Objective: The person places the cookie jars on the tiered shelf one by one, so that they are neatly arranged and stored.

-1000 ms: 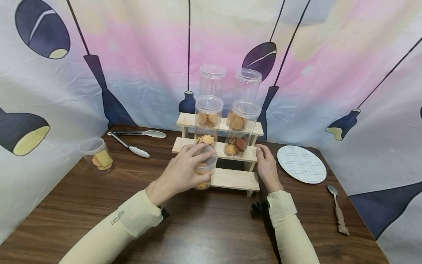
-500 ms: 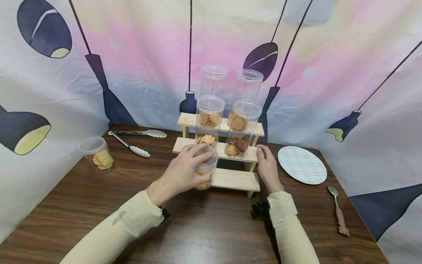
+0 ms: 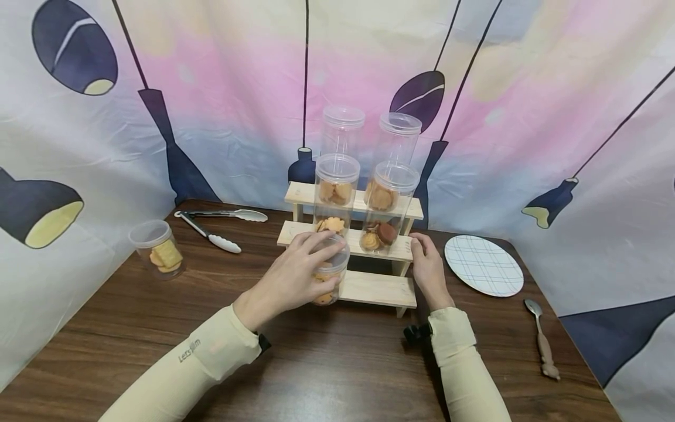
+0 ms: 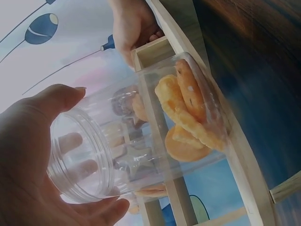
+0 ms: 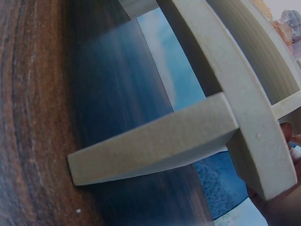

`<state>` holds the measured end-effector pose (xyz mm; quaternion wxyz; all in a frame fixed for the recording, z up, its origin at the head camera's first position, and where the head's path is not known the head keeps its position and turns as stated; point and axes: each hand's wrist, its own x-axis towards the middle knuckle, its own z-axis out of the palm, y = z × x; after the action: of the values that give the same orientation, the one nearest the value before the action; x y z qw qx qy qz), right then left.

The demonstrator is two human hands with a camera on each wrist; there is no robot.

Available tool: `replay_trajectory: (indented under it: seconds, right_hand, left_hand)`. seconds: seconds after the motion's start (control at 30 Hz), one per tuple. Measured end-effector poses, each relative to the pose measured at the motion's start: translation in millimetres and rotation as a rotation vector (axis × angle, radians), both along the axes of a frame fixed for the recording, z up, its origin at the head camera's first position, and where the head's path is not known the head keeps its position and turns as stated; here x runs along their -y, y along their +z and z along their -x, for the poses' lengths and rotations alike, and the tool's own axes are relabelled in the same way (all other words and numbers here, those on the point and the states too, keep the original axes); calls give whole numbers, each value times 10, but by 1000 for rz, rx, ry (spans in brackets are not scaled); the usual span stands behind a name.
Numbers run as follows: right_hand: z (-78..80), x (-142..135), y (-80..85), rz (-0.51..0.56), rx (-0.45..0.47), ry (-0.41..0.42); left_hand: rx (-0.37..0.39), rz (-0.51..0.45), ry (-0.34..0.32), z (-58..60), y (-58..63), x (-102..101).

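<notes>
A three-step wooden display rack stands on the table. My left hand holds a clear plastic jar of cookies by its lidded end, thumb on one side and fingers round the other. That jar is on the left of the lowest step, its base against the wood in the left wrist view. My right hand grips the right end of the middle step; its fingertips are partly hidden behind the wood. Two more cookie jars, a left one and a right one, stand on the middle step.
Two tall jars stand on the top step. To the left are another jar of cookies and tongs. A checked plate and a spoon lie to the right. A printed cloth hangs behind the table.
</notes>
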<state>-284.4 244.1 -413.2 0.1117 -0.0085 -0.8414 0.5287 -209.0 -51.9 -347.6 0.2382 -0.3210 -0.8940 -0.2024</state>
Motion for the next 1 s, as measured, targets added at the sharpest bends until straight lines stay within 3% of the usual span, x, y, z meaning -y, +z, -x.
replay_trajectory:
  seconds: [0.5, 0.73, 0.87, 1.0]
  right_hand:
    - [20, 4, -8, 17, 14, -8]
    - [8, 8, -16, 9, 10, -7]
    - [10, 9, -14, 11, 8, -5]
    - [21, 2, -14, 15, 2, -3]
  left_hand:
    - [-73, -23, -76, 26, -19, 70]
    - [-78, -78, -114, 16, 3, 244]
    - [-56, -94, -90, 6, 29, 471]
    - [-35, -92, -4, 22, 80, 751]
